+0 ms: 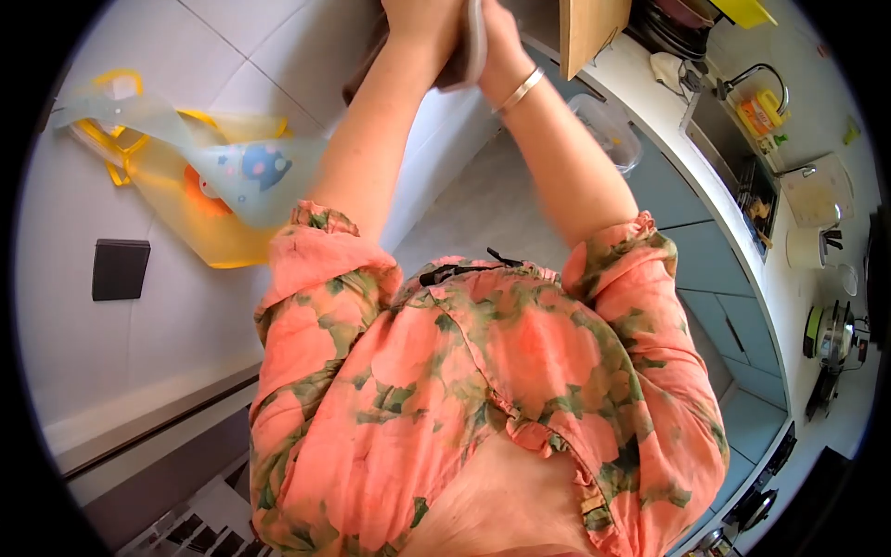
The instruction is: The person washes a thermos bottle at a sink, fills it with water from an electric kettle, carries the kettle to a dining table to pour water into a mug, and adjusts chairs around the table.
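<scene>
"Where the view crops at the top, a dark, pale-rimmed item (458,70) sits between my left hand (427,15) and right hand (499,26)."
"Gripping it?"
"Fingers out of sight, I can't tell; even two-sided support should steady it."

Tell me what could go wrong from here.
The dark, pale-rimmed item between the left hand and right hand might slip; the frame edge hides much of that hold. The right forearm, beside the clear plastic container in view, could knock it. The left forearm overlaps the yellow-and-blue plastic sheet in view and may catch it.
</scene>
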Demonstrator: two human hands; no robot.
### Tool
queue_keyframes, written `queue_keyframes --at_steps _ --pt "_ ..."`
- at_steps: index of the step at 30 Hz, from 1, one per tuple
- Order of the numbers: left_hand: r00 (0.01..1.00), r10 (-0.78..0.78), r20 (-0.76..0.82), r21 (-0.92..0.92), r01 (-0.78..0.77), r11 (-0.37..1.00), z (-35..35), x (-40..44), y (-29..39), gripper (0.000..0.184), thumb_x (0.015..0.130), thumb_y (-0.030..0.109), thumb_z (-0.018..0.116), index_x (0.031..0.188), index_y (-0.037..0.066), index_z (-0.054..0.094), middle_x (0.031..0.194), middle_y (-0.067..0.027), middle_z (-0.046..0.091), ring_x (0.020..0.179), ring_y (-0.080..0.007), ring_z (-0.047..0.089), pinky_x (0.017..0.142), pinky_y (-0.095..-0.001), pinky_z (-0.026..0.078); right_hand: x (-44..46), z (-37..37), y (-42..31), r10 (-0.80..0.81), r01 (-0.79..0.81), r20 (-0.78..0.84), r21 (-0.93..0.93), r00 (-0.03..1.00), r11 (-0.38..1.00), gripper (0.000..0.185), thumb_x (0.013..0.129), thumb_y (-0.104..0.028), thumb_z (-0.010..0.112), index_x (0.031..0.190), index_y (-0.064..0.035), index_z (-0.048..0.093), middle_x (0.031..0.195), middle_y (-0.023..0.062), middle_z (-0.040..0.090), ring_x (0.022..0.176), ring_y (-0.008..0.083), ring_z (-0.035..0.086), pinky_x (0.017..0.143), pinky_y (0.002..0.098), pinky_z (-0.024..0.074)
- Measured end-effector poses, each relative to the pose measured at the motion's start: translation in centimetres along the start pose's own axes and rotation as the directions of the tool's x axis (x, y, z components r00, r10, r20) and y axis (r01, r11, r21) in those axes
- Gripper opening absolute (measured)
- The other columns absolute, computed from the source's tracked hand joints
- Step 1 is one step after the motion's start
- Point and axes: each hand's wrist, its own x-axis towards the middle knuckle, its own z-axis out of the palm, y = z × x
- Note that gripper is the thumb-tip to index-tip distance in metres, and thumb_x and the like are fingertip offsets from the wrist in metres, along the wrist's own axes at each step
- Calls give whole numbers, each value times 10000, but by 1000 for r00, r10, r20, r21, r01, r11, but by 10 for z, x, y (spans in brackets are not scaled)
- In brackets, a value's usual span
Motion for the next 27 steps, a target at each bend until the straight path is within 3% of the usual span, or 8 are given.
queue_keyframes --at_steps 3,4,6,11,16,20,24,27 --pt "995 82 -57 7 -82 997 -22 -19 7 304 845 180 555 1103 20 553 1016 -146 592 1013 -289 578 1006 -551 349 23 -13 -24 117 -254 525 196 843 947 380 980 -363 442 1187 -64 552 1172 123 604 1056 231 584 962 361 453" --pt "980 122 -160 -39 -130 991 -34 -22 9 361 825 201 591 1130 12 549 1051 -151 583 1047 -297 561 1013 -575 332 23 -10 -24 -212 159 456 153 864 975 363 977 -340 454 1191 -62 547 1178 119 606 1076 223 577 961 348 457" --pt "989 -1 -149 -195 -28 980 -57 -16 4 453 797 224 650 1186 24 534 1121 -162 557 1070 -325 528 1000 -577 326 16 -14 -36 -47 -213 788 222 614 951 337 987 -288 443 1225 -66 529 1208 98 594 1107 204 560 965 337 457" --pt "934 104 -341 -505 -276 818 -31 -21 -6 648 940 545 343 1351 53 439 1339 -231 429 1303 -418 336 1065 -580 185 -28 27 -25 90 -209 423 244 901 947 450 1001 -367 370 1367 -116 441 1367 57 493 1215 181 482 979 314 437" --pt "979 118 -168 -848 -204 489 -26 -52 13 774 953 596 254 1478 29 216 1534 -185 192 1429 -349 122 1134 -477 85 7 -20 -10 -51 -429 653 552 756 715 448 1006 -365 360 1364 -109 448 1362 56 495 1199 173 494 946 289 448" --pt "845 -277 458 -433 -61 -900 -14 -54 17 398 982 140 403 1356 3 416 1380 -124 464 1249 -213 468 1021 -330 407 25 -22 -6 -90 -393 674 528 733 752 393 998 -349 402 1279 -94 503 1233 48 547 1078 156 534 855 269 465" --pt "756 -262 599 -612 222 -759 42 -63 1 198 956 91 469 1094 -1 576 1017 -83 636 909 -185 623 807 -286 523 7 20 -20 -85 114 120 -255 989 960 328 955 -327 537 871 -33 657 741 17 625 644 118 572 552 267 448" --pt "838 -412 356 -931 356 -81 25 -68 11 399 921 237 595 1232 -4 527 1117 -127 630 941 -182 624 847 -272 506 15 14 -10 -402 385 87 -524 911 759 349 946 -277 534 864 49 625 702 72 632 632 222 596 604 324 469"
